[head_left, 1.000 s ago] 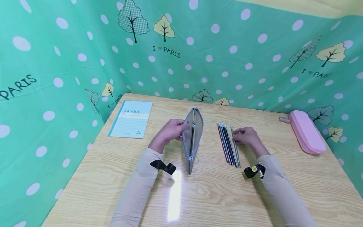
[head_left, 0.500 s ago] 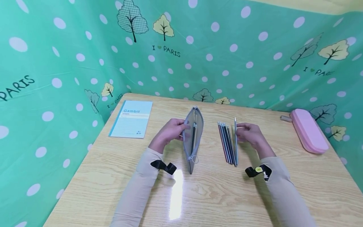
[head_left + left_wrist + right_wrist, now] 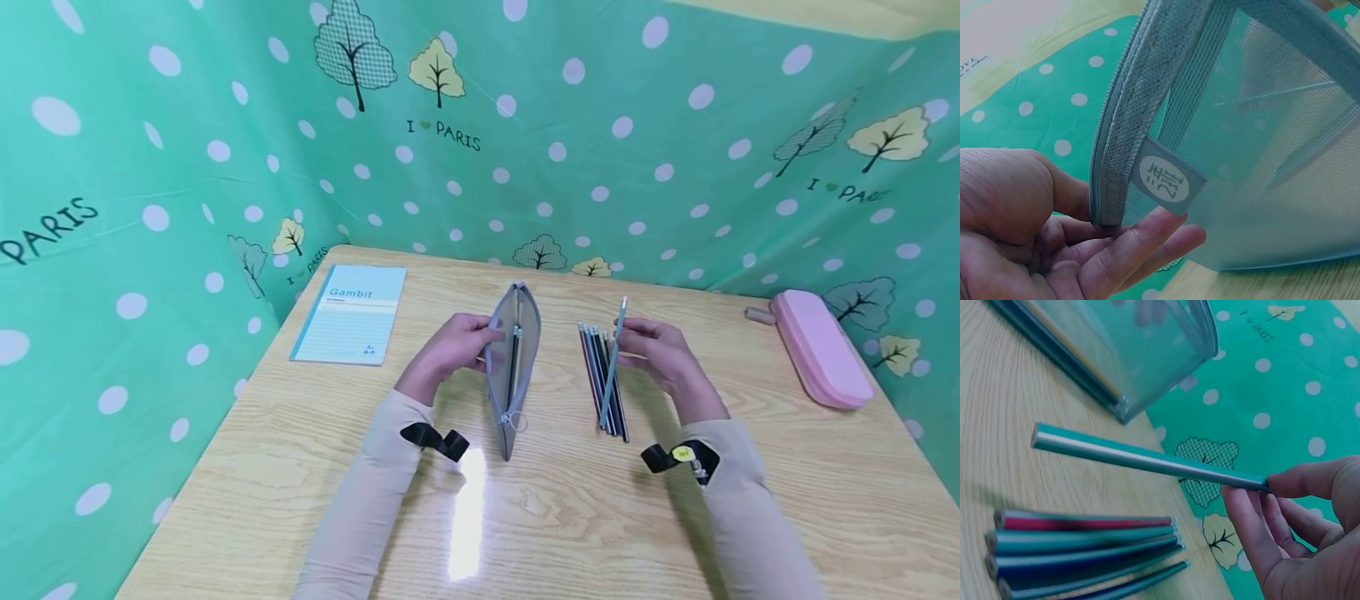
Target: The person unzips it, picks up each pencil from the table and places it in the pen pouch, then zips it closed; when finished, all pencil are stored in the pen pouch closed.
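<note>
My left hand (image 3: 459, 343) grips the near side of a grey mesh zip pouch (image 3: 1272, 187), thumb and fingers pinching its zipped edge beside a small sewn label (image 3: 1168, 177). The pouch stands upright with its mouth spread, and a few pencils (image 3: 515, 367) show inside. In the right wrist view, my right hand (image 3: 1300, 519) pinches a green-blue pencil (image 3: 1141, 459) near one end, raised above the table. Below it, several pencils (image 3: 1085, 540) in red, green and dark blue lie side by side on the wood.
A light blue notebook (image 3: 348, 315) lies at the back left of the wooden table (image 3: 555, 517). Toward the right edge is a pink case (image 3: 821, 350), with a small grey cylinder (image 3: 760, 315) touching its side. A green dotted cloth (image 3: 480, 150) hangs behind and left.
My right hand has lifted the green-blue pencil from the table beside the row, and tilted and shifted it left over the other pencils. The left hand and pouch have stayed in place.
</note>
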Available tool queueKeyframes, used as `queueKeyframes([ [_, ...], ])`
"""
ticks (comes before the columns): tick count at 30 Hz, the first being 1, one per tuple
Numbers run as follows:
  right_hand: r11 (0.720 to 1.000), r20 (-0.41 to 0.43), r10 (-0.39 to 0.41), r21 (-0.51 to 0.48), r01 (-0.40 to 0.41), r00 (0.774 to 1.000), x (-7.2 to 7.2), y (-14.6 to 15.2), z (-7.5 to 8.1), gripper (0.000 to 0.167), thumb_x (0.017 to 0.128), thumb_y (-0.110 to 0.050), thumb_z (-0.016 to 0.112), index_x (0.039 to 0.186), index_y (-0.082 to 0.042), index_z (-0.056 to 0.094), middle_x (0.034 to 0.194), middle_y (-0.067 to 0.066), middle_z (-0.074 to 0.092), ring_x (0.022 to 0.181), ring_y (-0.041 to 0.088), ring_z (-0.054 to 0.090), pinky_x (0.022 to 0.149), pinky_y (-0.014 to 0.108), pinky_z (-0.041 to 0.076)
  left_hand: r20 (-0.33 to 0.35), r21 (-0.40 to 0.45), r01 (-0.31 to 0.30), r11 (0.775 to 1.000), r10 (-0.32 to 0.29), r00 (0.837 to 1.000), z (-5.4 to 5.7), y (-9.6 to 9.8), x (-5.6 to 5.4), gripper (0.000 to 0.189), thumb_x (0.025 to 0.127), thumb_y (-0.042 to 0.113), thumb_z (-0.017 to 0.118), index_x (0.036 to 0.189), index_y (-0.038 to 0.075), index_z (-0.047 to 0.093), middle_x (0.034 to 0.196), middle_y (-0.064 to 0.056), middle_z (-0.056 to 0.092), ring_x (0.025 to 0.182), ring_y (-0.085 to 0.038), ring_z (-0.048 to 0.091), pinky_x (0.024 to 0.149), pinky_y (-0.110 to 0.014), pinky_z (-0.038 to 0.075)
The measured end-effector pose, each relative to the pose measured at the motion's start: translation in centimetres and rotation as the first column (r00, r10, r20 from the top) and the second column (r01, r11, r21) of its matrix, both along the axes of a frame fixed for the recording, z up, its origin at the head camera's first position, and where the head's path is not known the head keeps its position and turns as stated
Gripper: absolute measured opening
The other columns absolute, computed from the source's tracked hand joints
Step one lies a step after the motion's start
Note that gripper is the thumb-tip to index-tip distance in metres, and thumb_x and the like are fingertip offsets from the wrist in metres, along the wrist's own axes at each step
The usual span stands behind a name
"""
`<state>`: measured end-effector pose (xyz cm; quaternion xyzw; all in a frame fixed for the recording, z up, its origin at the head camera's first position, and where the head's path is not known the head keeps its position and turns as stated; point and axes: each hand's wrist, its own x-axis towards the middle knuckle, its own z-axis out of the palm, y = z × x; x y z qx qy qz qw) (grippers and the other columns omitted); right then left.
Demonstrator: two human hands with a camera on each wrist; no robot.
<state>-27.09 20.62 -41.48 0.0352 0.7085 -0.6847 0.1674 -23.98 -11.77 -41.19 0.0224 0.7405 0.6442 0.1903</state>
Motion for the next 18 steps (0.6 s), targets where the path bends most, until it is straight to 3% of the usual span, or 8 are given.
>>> queueKeyframes([
  [8,0.992,0.008,0.012,-0.123,-0.011,1.000,0.4,-0.9,0.6,0.029,0.103,0.002,0.055,0.132,0.004,0.050,0.095,-0.004,0.068,0.088,0.010,0.071,0.079,0.023,0.063,0.002,0.001,-0.003,1.000,0.003,1.000,0.0,0.1,0.1,0.034,0.105,0.011,0.054,0.130,-0.011,0.063,0.084,-0.007,0.062,0.079,-0.018,0.072,0.071,-0.031,0.065],
  [10,0.991,0.015,0.011,-0.130,-0.009,1.000,0.5,-1.2,0.8,0.029,0.103,0.000,0.056,0.131,0.004,0.049,0.097,-0.003,0.069,0.090,0.011,0.071,0.080,0.023,0.063,0.001,0.001,-0.003,1.000,0.003,1.000,0.0,0.1,0.1,0.034,0.105,0.011,0.055,0.130,-0.011,0.063,0.083,-0.007,0.062,0.080,-0.019,0.072,0.071,-0.031,0.065],
  [15,0.991,0.015,0.016,-0.130,-0.014,1.000,0.6,-2.0,1.3,0.048,0.104,-0.003,0.057,0.145,0.012,0.036,0.101,-0.001,0.071,0.092,0.011,0.071,0.080,0.022,0.063,0.001,0.000,-0.004,1.000,0.004,1.000,0.0,0.0,0.0,0.034,0.105,0.012,0.055,0.130,-0.010,0.064,0.081,-0.006,0.061,0.080,-0.019,0.072,0.072,-0.031,0.065],
  [18,0.990,0.008,0.016,-0.138,-0.015,1.000,0.7,-2.6,1.8,0.045,0.104,-0.003,0.057,0.143,0.008,0.039,0.099,-0.001,0.071,0.092,0.011,0.071,0.080,0.021,0.063,0.006,0.002,-0.005,1.000,0.005,1.000,0.0,0.0,0.0,0.034,0.105,0.011,0.055,0.130,-0.009,0.064,0.082,-0.006,0.061,0.079,-0.018,0.071,0.072,-0.031,0.065],
])
